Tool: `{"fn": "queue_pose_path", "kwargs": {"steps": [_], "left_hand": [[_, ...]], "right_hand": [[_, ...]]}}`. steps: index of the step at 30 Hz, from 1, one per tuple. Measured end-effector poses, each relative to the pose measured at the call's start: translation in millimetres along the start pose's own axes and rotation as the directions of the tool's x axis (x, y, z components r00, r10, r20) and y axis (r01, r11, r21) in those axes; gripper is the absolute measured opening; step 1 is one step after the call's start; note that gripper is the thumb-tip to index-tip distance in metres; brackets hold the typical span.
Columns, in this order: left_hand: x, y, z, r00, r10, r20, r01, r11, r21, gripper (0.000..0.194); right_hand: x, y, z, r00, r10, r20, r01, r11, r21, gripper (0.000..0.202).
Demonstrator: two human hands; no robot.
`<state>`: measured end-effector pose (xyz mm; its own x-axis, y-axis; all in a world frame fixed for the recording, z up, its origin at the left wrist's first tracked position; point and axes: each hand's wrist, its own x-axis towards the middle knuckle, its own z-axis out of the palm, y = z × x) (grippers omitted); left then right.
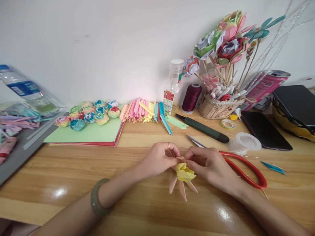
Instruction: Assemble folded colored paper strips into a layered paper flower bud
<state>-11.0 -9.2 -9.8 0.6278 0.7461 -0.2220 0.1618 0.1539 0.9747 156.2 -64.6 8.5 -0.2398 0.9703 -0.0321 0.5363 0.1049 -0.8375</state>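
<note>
Between my two hands is a paper flower (185,172) with yellow inner petals and pale pink folded strips sticking out below and above it. My left hand (161,159) pinches a pink strip at the flower's top left edge with thumb and fingers. From the other side my right hand (209,164) pinches the same area, fingertips almost touching those of the left. Partly behind my right hand lie red-handled scissors (246,175), their blades pointing back to the left. The spot where the fingertips meet is partly hidden.
Finished small paper flowers (89,118) sit on green paper sheets (83,136). Folded paper strips (140,111), a glass bottle (171,91), purple thread (192,98) and a utility knife (204,128) line the back. A clear spool (244,143) and a phone (265,131) lie right.
</note>
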Motion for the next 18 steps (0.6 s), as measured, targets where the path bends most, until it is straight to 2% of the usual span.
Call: {"fn": "queue_pose_path", "kwargs": {"steps": [2,5,8,11,14,16,18], "left_hand": [[0,2,-1.1,1.000,0.006,0.002,-0.006,0.999,-0.039,0.011],[0,7,-4.8,0.999,-0.033,-0.007,0.030,0.958,-0.286,0.022],[1,8,-7.7,0.997,-0.067,0.031,0.074,0.909,-0.411,0.026],[2,7,-7.6,0.991,-0.084,0.107,0.123,0.887,-0.446,0.020],[1,9,-5.5,0.989,-0.104,0.106,0.141,0.877,-0.460,0.017],[0,10,-3.7,0.994,-0.081,0.074,0.105,0.900,-0.423,0.017],[-1,9,-2.0,1.000,0.006,-0.015,-0.010,0.943,-0.332,0.017]], "right_hand": [[-1,-2,-2,0.997,-0.062,-0.040,0.061,0.998,-0.006,0.021],[-1,-2,-5,0.966,-0.208,-0.156,0.197,0.977,-0.080,0.016],[-1,3,-5,0.891,-0.396,-0.222,0.336,0.904,-0.264,0.011],[0,9,-4,0.786,-0.585,-0.200,0.453,0.766,-0.457,0.013],[-1,12,-5,0.705,-0.674,-0.219,0.467,0.674,-0.572,0.017],[-1,12,-5,0.695,-0.673,-0.254,0.426,0.670,-0.608,0.018],[-1,10,-7,0.709,-0.642,-0.293,0.397,0.706,-0.587,0.017]]}}
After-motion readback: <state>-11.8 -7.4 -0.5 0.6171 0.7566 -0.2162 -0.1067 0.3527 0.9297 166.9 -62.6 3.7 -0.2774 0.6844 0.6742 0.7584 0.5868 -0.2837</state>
